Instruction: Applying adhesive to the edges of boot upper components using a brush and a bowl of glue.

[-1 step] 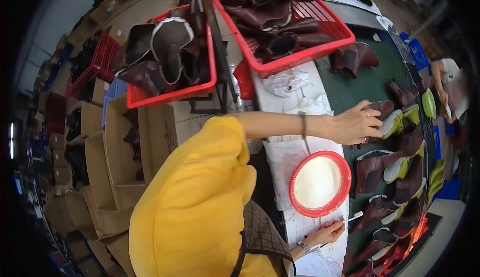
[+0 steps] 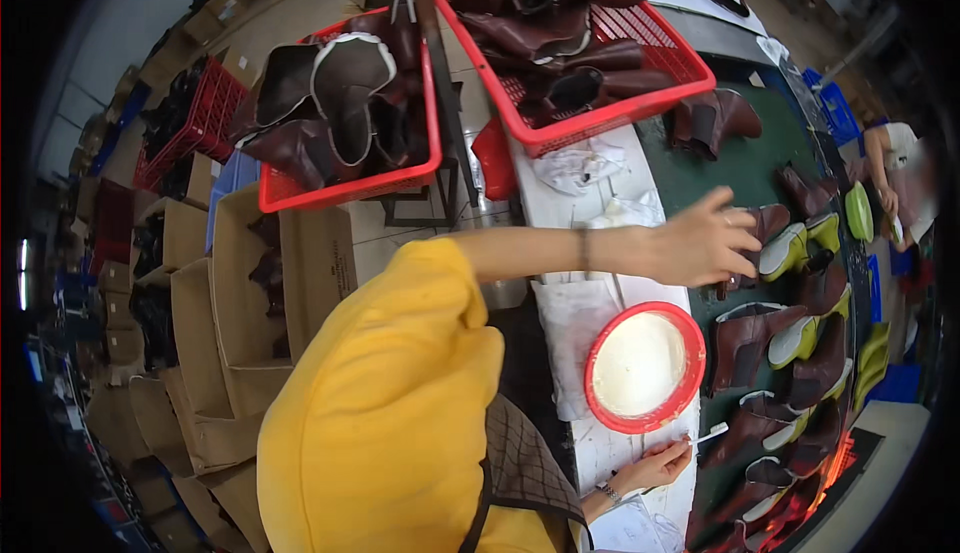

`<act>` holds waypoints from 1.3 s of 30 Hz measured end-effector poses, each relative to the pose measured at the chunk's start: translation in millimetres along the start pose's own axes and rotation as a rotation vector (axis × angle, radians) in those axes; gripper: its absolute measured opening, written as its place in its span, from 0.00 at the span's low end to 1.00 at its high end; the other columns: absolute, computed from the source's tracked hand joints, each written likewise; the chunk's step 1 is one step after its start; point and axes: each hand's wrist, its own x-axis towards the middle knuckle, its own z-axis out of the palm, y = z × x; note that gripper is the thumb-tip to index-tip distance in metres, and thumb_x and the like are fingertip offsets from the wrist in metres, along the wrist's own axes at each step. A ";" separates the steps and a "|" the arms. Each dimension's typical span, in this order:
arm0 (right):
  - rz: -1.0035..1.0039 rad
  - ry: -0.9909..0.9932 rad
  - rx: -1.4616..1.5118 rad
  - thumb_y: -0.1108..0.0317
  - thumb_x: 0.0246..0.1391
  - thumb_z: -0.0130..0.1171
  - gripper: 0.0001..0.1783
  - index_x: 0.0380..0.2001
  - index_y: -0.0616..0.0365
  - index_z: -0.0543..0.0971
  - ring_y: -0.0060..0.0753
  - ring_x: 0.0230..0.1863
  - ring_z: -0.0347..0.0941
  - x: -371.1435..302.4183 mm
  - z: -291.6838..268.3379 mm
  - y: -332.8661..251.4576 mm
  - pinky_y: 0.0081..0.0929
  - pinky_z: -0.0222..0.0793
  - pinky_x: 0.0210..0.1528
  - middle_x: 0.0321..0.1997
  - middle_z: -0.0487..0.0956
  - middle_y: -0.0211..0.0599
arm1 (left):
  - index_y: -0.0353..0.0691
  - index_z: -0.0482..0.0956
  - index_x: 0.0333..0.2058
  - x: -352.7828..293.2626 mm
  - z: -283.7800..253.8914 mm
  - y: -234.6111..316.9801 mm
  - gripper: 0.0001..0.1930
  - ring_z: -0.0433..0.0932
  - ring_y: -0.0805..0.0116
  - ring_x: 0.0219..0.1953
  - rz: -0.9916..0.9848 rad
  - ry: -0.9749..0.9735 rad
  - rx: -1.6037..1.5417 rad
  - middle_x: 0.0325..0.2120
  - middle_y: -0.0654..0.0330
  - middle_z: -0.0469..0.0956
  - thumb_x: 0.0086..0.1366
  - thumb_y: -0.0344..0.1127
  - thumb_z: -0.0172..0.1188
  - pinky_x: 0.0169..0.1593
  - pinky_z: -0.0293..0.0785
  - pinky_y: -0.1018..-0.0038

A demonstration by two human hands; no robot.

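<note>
Now faces green tabletop (image 2: pixel 685 181) and white bench (image 2: pixel 588 453), with brown boot (image 2: pixel 772 221) near the tabletop's left edge, red bowl (image 2: pixel 695 368) of white paste (image 2: pixel 640 365) at the bench's right edge; has left hand (image 2: pixel 705 243) over the boot, partly curled, cannot tell if gripping; pinches white brush (image 2: pixel 712 433) in right hand (image 2: pixel 655 468).

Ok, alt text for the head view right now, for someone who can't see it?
The person's left hand is spread beside brown boots on a green surface, contact unclear, while the right hand holds a white brush. Between the hands, a red-rimmed basin of pale content stands on a white bench.
</note>
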 end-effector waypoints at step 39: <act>-0.681 -0.522 -0.038 0.74 0.49 0.73 0.11 0.38 0.55 0.89 0.26 0.35 0.74 -7.9 -16.6 -178.2 0.20 0.69 0.37 0.34 0.79 0.34 | 0.28 0.82 0.48 -17.4 -166.5 103.0 0.19 0.81 0.77 0.36 -1.033 -0.844 -0.963 0.37 0.61 0.85 0.60 0.30 0.71 0.42 0.78 0.77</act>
